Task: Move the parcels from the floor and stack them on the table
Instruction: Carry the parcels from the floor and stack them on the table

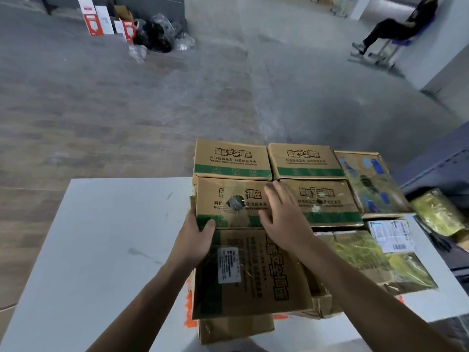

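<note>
Table: white rectangular tabletop (101, 250), lower frame.
Stack: brown cardboard parcels with green bands (307, 161), centre-right, layered on the table; most of the work looks done.
Current parcel: holed brown green-banded carton (215, 199), frame centre, atop the stack.
Right hand (281, 219): flat, fingers spread on its top.
Left hand (195, 237): clasps its near-left corner.
Remaining: no parcels visible on the nearby floor.

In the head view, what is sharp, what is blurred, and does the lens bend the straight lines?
Head view: print on the taped box gripped by the left hand is readable; the seated person and far floor are soft; the table sides splay, typical wide-angle stretch; light is dim, shadows faint.
</note>
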Action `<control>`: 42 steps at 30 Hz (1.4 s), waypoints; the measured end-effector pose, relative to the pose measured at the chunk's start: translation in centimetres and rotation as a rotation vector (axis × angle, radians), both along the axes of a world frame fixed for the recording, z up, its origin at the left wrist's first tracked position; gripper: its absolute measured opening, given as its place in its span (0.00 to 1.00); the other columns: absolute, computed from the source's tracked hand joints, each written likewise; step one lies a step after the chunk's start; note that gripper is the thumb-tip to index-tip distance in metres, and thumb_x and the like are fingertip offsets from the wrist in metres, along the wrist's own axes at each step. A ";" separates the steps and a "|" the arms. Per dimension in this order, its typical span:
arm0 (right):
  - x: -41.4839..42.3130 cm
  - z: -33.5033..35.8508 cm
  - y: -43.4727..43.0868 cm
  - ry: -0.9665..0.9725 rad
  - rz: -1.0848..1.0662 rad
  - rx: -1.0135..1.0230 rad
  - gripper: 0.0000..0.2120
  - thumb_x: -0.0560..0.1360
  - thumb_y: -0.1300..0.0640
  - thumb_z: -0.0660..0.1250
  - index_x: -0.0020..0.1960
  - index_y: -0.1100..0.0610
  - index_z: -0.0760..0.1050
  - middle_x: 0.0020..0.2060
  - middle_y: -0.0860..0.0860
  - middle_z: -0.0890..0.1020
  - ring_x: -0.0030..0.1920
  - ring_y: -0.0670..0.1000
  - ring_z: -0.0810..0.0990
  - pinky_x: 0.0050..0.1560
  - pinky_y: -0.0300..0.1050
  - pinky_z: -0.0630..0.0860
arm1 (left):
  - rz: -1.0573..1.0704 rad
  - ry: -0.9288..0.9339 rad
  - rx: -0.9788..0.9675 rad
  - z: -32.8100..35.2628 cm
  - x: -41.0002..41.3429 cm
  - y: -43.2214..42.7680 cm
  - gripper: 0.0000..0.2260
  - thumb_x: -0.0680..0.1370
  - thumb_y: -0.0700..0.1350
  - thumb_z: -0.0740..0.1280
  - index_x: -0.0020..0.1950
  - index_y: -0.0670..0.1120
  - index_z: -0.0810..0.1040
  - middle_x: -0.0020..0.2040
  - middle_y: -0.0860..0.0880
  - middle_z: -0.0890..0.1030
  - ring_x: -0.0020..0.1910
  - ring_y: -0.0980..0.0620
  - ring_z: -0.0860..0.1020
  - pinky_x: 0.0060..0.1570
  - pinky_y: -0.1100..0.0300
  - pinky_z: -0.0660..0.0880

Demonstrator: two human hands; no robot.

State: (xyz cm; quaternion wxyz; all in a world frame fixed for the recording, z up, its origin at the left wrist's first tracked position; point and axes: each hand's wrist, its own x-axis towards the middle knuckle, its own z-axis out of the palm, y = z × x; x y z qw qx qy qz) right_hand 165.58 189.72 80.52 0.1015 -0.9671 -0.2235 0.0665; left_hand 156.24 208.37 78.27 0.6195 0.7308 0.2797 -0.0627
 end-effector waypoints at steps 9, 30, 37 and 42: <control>-0.4 -0.2 0.7 -0.015 0.036 0.009 0.26 0.82 0.51 0.54 0.78 0.58 0.55 0.78 0.55 0.52 0.78 0.53 0.45 0.74 0.46 0.40 | 0.030 -0.005 0.041 0.3 -0.2 -0.5 0.19 0.82 0.48 0.58 0.73 0.50 0.61 0.66 0.49 0.74 0.62 0.48 0.75 0.62 0.47 0.74; 2.3 1.0 -0.2 -0.062 -0.024 -0.198 0.27 0.82 0.43 0.51 0.77 0.52 0.57 0.77 0.52 0.58 0.77 0.53 0.51 0.77 0.56 0.51 | 0.135 -0.012 -0.103 0.3 3.9 3.7 0.28 0.79 0.56 0.62 0.76 0.47 0.59 0.72 0.48 0.69 0.61 0.47 0.76 0.47 0.62 0.73; 5.2 0.7 1.2 -0.005 -0.008 -0.187 0.28 0.81 0.41 0.50 0.79 0.49 0.53 0.79 0.50 0.49 0.78 0.52 0.45 0.74 0.65 0.53 | -0.041 -0.102 -0.137 1.0 7.4 5.0 0.18 0.79 0.59 0.61 0.67 0.58 0.69 0.59 0.56 0.80 0.55 0.53 0.79 0.51 0.55 0.75; 5.3 -0.1 0.8 0.010 0.011 -0.244 0.29 0.82 0.39 0.46 0.80 0.49 0.49 0.79 0.49 0.48 0.78 0.53 0.42 0.75 0.63 0.49 | -0.036 -0.158 -0.149 -0.2 6.8 3.4 0.17 0.82 0.51 0.59 0.70 0.58 0.63 0.60 0.57 0.77 0.53 0.55 0.77 0.43 0.64 0.73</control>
